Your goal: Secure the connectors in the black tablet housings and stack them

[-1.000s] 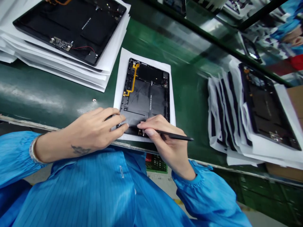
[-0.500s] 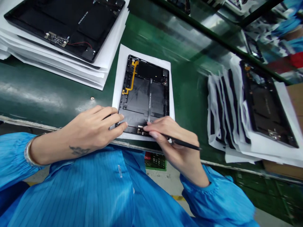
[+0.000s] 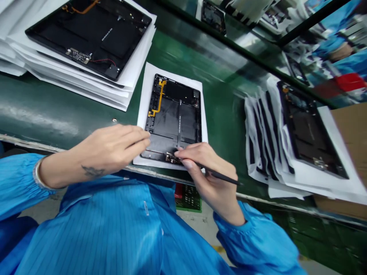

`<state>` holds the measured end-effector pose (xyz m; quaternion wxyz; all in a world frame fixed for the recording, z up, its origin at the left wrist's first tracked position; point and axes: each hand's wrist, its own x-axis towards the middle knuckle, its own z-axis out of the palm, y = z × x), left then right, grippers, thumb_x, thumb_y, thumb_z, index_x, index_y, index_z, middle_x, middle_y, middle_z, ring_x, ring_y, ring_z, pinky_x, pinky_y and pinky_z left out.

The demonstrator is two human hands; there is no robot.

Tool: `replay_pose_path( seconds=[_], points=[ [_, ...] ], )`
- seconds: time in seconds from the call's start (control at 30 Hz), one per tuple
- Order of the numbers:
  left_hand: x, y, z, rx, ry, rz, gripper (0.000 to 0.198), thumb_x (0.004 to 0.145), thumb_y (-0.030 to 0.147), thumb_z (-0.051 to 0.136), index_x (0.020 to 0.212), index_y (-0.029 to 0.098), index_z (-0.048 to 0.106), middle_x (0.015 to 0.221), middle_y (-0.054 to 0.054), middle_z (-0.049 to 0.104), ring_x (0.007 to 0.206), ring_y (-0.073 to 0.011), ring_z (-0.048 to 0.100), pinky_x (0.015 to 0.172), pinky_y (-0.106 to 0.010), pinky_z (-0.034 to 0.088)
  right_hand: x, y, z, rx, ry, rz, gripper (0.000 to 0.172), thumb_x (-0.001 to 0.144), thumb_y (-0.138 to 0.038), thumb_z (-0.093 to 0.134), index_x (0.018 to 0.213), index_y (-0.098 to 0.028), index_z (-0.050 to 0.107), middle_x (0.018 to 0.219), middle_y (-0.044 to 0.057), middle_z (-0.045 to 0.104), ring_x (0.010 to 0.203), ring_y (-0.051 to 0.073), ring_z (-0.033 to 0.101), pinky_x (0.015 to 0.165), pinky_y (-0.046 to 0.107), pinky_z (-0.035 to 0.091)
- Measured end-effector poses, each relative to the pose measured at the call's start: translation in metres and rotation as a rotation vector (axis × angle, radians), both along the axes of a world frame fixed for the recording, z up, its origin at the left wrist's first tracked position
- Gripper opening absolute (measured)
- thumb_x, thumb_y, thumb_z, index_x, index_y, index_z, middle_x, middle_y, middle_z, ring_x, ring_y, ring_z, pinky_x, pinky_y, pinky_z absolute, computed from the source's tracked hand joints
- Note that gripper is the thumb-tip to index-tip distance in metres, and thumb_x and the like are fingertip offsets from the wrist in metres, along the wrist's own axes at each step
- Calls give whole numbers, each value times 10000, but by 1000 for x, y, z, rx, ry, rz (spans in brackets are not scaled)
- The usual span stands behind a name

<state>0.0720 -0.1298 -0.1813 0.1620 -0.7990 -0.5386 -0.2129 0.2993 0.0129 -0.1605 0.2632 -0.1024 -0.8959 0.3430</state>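
We have a tablet back housing (image 3: 172,118) on a paper sheet (image 3: 149,89), mid-frame on the conveyor belt (image 3: 223,126). Left hand (image 3: 106,151) and right hand (image 3: 205,170) sit at its lower edge, stylus (image 3: 220,177) in the right. Upper left, a second housing (image 3: 88,38) on a paper stack (image 3: 83,89); at right, a third housing (image 3: 308,131) on loose sheets (image 3: 258,141), cardboard box (image 3: 352,141) just beside.

Tablet housing (image 3: 172,130) matt black plastic; stylus (image 3: 220,175) likewise; sheet (image 3: 142,110) beneath smooth white paper; bench (image 3: 220,107) glossy green; smock (image 3: 94,229) blue cloth.
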Motion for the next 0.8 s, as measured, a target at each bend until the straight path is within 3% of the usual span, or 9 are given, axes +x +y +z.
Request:
replay_pose_path(
  seconds=[0.2,0.33,0.47,0.6,0.7,0.8],
  points=[
    [-13,-8,7,-62,38,0,313,990,67,413,1213,94,631,1237,-143,701,1086,-235,696,858,-339,590,-28,15,13,-106,-81,155,148,994,-248,598,964,-224,741,894,41,748,835,188,678,763,347,557],
    [-9,-10,5,-101,62,-43,342,976,45,395,1209,116,635,1228,-151,704,1120,-221,687,903,-326,587,-47,21,4,-196,-95,310,256,1015,-383,566,956,-200,734,923,45,751,865,176,684,785,322,562],
    [-6,-12,3,-184,4,-29,369,953,22,404,1209,148,638,1249,-140,690,1174,-226,662,956,-353,581,-52,26,-6,-226,-45,356,304,1024,-404,538,919,-188,725,906,47,736,858,168,676,759,301,548],
    [-6,-7,13,-357,-384,131,399,954,61,417,1269,183,630,1440,-141,574,1347,-236,559,1115,-426,508,-51,42,-10,-232,66,252,242,1002,-307,551,898,-172,723,868,37,729,797,153,664,725,283,521],
    [-7,5,28,-477,-811,255,478,990,195,471,1468,188,474,1559,-191,438,1413,-289,493,1061,-428,556,-49,60,-12,-256,112,135,249,976,-284,545,851,-165,724,790,19,715,733,147,648,693,281,500],
    [-7,19,42,-649,-1071,353,555,1017,264,434,1555,180,324,1595,-249,341,1385,-310,521,997,-451,594,-45,74,-14,-307,131,84,256,947,-286,548,803,-166,722,704,7,679,673,143,629,645,272,479]
  ],
)
